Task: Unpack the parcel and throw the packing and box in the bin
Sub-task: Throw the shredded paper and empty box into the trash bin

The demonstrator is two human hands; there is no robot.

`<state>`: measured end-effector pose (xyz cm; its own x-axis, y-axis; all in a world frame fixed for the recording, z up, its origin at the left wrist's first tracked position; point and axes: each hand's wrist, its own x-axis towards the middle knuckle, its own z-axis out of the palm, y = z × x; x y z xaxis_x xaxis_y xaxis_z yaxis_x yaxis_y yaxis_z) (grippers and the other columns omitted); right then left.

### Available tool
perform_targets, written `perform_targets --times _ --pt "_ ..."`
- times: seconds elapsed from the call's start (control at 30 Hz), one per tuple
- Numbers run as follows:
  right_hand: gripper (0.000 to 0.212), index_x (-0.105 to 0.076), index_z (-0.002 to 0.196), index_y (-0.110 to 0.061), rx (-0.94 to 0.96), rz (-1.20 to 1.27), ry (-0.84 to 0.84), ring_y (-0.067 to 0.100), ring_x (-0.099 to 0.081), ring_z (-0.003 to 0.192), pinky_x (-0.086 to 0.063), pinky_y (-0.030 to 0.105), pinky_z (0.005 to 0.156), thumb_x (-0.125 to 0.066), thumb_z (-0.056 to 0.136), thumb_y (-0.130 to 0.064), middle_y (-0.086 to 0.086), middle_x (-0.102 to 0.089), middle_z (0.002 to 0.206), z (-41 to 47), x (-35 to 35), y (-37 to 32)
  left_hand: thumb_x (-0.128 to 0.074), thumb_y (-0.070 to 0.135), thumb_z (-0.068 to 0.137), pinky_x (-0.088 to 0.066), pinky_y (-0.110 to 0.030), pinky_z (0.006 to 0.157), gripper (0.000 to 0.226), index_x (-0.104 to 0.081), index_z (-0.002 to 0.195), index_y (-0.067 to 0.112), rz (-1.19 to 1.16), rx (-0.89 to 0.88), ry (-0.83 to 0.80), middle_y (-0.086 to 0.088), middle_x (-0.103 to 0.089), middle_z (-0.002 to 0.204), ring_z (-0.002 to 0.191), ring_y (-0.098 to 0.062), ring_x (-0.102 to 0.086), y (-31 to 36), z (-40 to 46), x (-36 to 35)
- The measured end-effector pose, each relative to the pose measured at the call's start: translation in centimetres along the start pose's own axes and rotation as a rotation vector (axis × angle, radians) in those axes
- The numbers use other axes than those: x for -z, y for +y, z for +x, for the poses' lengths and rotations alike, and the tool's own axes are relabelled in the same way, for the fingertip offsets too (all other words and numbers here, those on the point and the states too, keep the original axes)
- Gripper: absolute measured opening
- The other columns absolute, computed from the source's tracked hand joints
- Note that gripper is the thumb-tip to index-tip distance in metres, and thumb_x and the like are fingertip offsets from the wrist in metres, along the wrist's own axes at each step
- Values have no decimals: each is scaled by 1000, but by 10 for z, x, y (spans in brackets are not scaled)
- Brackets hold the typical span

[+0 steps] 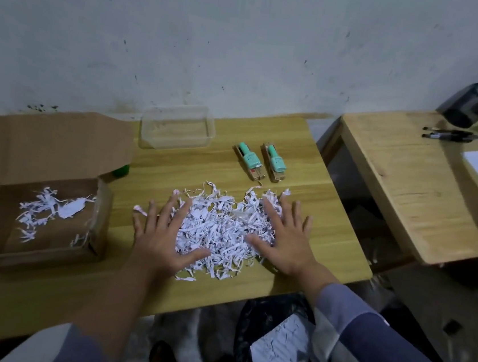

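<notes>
From the head view, I am pressing my left hand [163,231] and right hand [283,239], fingers spread flat and gripping nothing, on either side of the shredded paper [220,229] heaped on the table [305,188]. I judge I am gathering it; next comes scooping it into the bin [267,341] below, then emptying the box [40,217].

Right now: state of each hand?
Left hand: open, fingers spread, flat on the shredded paper, gripping nothing.
Right hand: open, flat on the same pile, gripping nothing.

Both hands, left [163,233] and right [287,240], press flat on shredded paper [220,226].
</notes>
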<state>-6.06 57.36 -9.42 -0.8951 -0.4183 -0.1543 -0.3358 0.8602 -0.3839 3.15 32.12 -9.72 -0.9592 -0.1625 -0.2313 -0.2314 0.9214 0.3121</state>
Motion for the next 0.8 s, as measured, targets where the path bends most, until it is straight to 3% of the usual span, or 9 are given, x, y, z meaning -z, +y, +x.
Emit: perform_targets --times 0.13,0.23,0.33,0.43,0.5,0.53,0.6,0.7,0.8 --pt "73 -4 147 -47 159 43 41 24 11 149 7 51 117 -24 82 -72 -3 3 162 8 -12 -14 -31 94 59 14 -50 116 112 18 147 44 -22 -168 70 10 25 158 146 -22 20 21 11 -12" --pt "67 -24 149 -33 219 195 80 25 -19 146 -14 40 118 -28 88 -61 5 -28 157 10 -18 -23 -40 83 64 11 -41 118 106 5 150 40 -91 -263 69 7 5 162 150 -16 6 34 21 -16" --pt "58 -32 147 -21 209 356 121 25 -36 131 -28 30 109 -42 92 -38 7 -48 143 9 -18 -29 -64 50 77 -16 -40 122 91 -12 151 36 -291 -240 55 2 -16 161 149 -17 -14 52 28 -21" --pt "53 -38 143 -17 109 511 92 23 -44 123 -32 22 98 -52 92 -19 10 -53 137 8 -11 -36 -67 13 84 -40 -40 108 86 -19 147 47 -370 -168 105 3 -30 154 141 -19 -32 65 31 -31" --pt "47 -47 137 -16 44 595 85 12 -61 98 -42 18 84 -55 91 -10 12 -63 124 8 0 -42 -63 -2 82 -44 -40 104 93 -19 143 52 -387 -138 133 6 -37 149 136 -19 -39 71 33 -29" --pt "44 -50 134 -16 28 638 79 -2 -61 74 -44 12 71 -55 91 -7 8 -68 109 7 7 -44 -63 -5 81 -45 -41 102 95 -19 142 52 -393 -134 148 7 -40 147 132 -19 -44 73 34 -25" --pt "40 -54 130 -14 22 675 72 -8 -51 48 -38 5 52 -56 91 -5 -7 -63 83 7 24 -44 -65 -4 81 -48 -42 97 90 -24 141 49 -408 -155 180 8 -46 142 124 -19 -51 79 36 -13" --pt "37 -57 126 -15 26 671 88 -3 -48 47 -38 5 49 -59 90 -8 -1 -66 97 -1 54 -44 -72 4 80 -46 -32 98 76 -42 140 40 -437 -220 196 4 -51 139 122 -19 -52 93 32 13" --pt "36 -58 124 -13 12 670 136 4 -57 73 -44 6 64 -61 89 -7 9 -65 120 -16 83 -47 -75 7 79 -32 -18 97 70 -47 140 27 -457 -297 202 -1 -52 139 126 -19 -48 115 21 38"
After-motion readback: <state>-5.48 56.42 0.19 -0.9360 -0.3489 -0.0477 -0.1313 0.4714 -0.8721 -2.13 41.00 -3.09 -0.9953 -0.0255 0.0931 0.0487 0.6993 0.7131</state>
